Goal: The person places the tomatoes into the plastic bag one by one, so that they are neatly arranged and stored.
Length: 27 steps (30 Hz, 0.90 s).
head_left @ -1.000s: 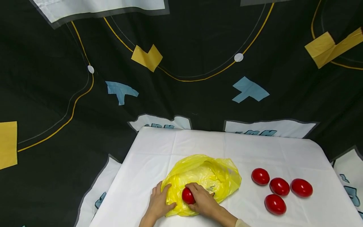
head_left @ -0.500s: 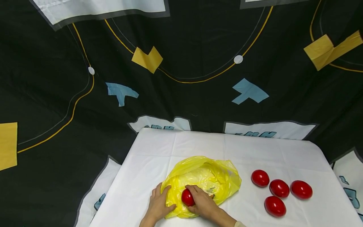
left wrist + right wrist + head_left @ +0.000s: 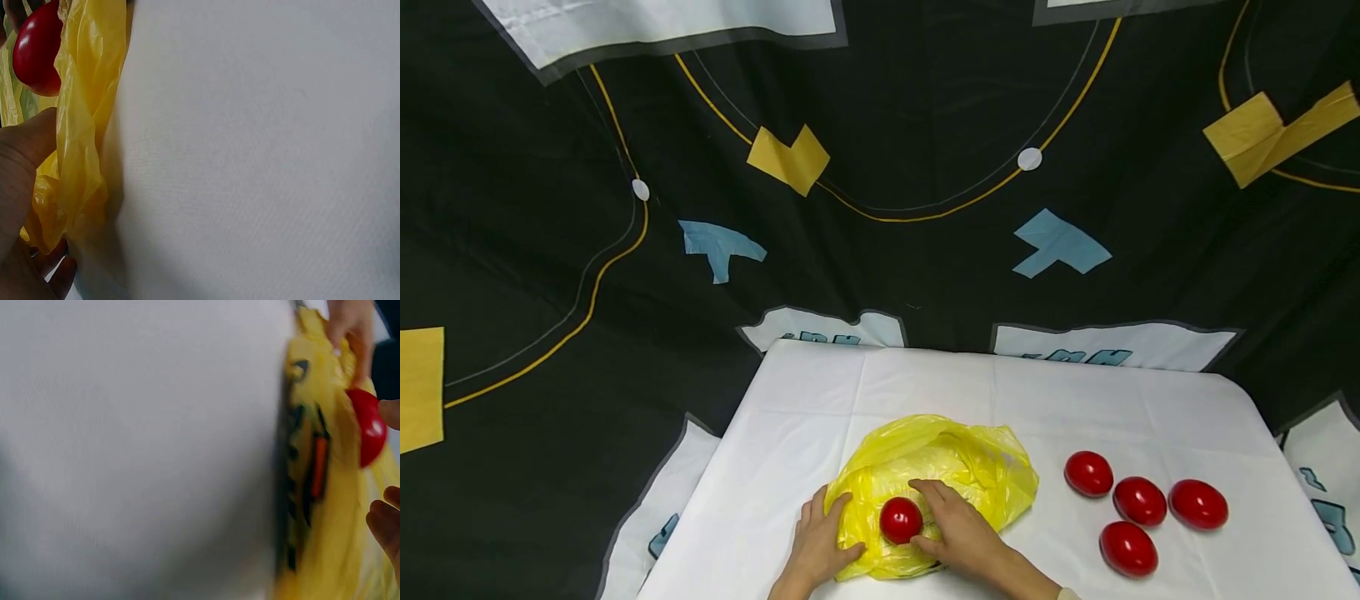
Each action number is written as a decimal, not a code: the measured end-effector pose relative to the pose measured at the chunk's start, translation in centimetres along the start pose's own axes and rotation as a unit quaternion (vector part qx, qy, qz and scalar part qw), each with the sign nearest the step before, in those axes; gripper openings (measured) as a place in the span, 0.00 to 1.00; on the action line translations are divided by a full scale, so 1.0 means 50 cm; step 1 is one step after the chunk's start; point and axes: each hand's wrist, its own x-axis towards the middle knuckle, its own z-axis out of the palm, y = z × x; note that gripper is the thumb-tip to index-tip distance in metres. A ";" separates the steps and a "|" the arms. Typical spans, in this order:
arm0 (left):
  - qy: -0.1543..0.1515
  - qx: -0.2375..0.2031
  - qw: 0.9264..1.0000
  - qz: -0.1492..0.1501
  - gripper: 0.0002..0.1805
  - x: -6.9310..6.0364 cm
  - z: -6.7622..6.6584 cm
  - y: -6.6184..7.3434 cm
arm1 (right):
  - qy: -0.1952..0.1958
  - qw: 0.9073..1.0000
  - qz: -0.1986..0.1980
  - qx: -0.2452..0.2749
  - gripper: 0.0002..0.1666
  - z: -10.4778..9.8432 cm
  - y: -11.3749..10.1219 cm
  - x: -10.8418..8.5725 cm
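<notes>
A yellow plastic bag (image 3: 992, 475) lies on the table with a red egg-shaped object (image 3: 901, 521) in its opening. At the bag's left edge my left hand (image 3: 815, 543) grips the plastic; in the left wrist view the thumb of that hand (image 3: 22, 169) is on one side of the bag (image 3: 81, 131) and fingertips are on the other. My right hand (image 3: 964, 533) is just right of the red object, fingers spread and holding nothing. The right wrist view shows its fingertips (image 3: 386, 525) beside the red object (image 3: 370, 428).
Several more red egg-shaped objects (image 3: 1139, 501) rest in a group on the white-covered table (image 3: 925, 379), right of the bag. Behind the table hangs a black cloth (image 3: 880, 275) with yellow, blue and white patches.
My right hand has let go of the red object and drawn slightly right, its fingers spreading. The left hand keeps its place on the bag.
</notes>
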 end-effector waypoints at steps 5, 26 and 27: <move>-0.001 -0.002 1.000 0.003 0.43 0.000 0.005 0.001 | 0.052 0.998 0.024 -0.011 0.40 -0.056 0.028 -0.039; 0.001 -0.001 1.000 -0.001 0.43 -0.003 -0.001 0.003 | 0.138 0.943 0.292 -0.076 0.40 -0.205 0.147 -0.257; 0.001 -0.002 1.000 -0.002 0.43 -0.003 0.000 0.003 | 0.142 0.942 0.295 -0.075 0.40 -0.208 0.153 -0.265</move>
